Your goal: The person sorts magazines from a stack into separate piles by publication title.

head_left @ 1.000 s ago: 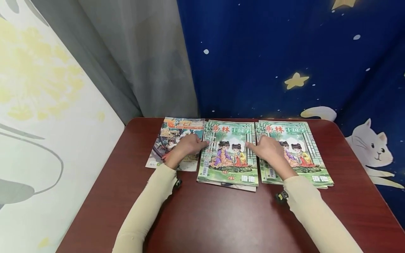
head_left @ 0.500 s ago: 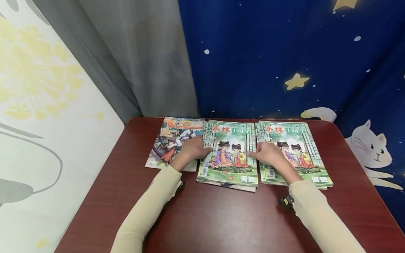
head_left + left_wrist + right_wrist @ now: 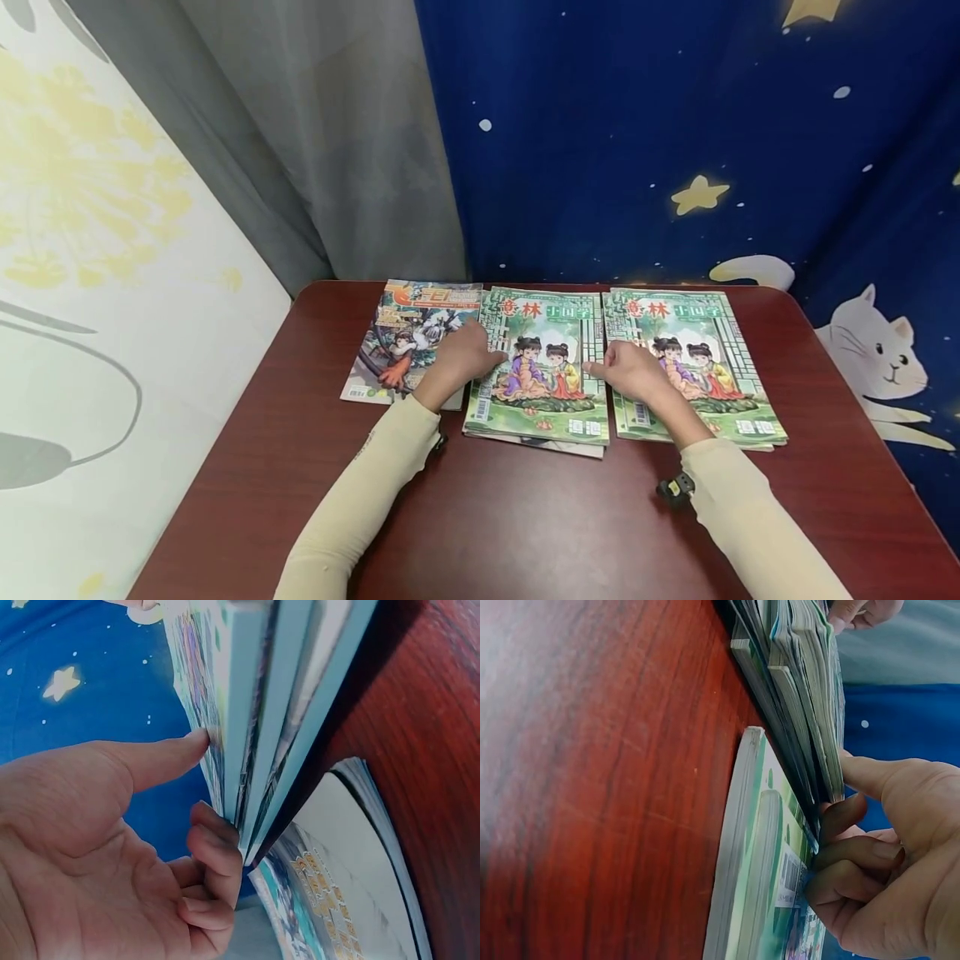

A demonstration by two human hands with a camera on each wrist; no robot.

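Your left hand (image 3: 462, 358) grips the left edge of the middle magazine stack (image 3: 547, 375), thumb on the top cover and fingers curled in against the spines, as the left wrist view shows. Your right hand (image 3: 637, 371) pinches the same stack at its right edge, thumb near the cover's edge and the other fingers curled beside the pages. You have the stack between both hands; whether it is raised at all, you cannot tell from here. Its green cover shows two drawn figures, and a paler magazine pokes out at the near edge.

Just left of it, partly under your left hand, lies a single-looking magazine (image 3: 397, 346) with orange lettering. To the right, partly behind your right hand, lies another stack (image 3: 701, 367) with the same green cover. All three sit along the far side of the dark red table (image 3: 525, 517). Beyond hang a grey curtain (image 3: 360, 150) and a blue starry curtain (image 3: 555, 167).
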